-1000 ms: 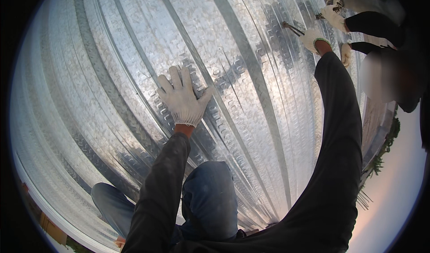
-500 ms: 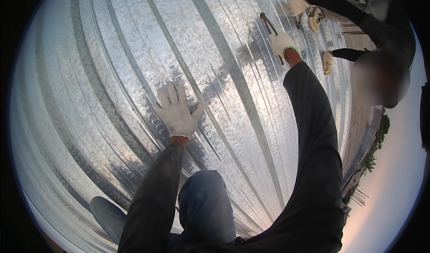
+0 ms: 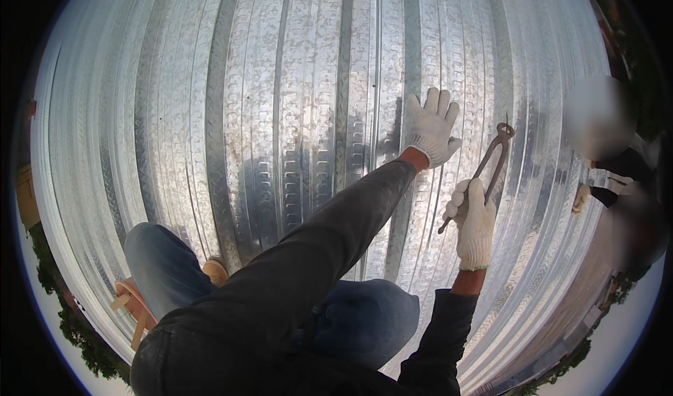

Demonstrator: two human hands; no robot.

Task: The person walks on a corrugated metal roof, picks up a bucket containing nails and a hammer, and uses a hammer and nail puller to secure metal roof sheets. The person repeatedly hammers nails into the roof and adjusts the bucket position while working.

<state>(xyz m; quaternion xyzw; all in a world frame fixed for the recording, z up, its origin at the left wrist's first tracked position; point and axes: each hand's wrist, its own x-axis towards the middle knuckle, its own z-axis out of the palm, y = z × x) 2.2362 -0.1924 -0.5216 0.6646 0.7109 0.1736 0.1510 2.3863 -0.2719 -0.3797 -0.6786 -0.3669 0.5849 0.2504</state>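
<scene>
Standing out in the open, I see a broad, shiny metal floor (image 3: 315, 52), its ribs running down from the top of the frame. Daylight glints off it, with darker patches around the middle. A brown strip (image 3: 566, 303) borders it at lower right, pale sky (image 3: 611, 336) beyond. Dark green trees (image 3: 83, 336) fringe the lower left; a tan boxy shape (image 3: 26, 196) sits at the left edge.

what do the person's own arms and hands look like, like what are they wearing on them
The left hand and right hand wear off-white knitted gloves with ribbed cuffs; the right one's hem has a thin green edge. Long, dark charcoal-black fabric sleeves cover both arms, ending short of the gloves.
</scene>
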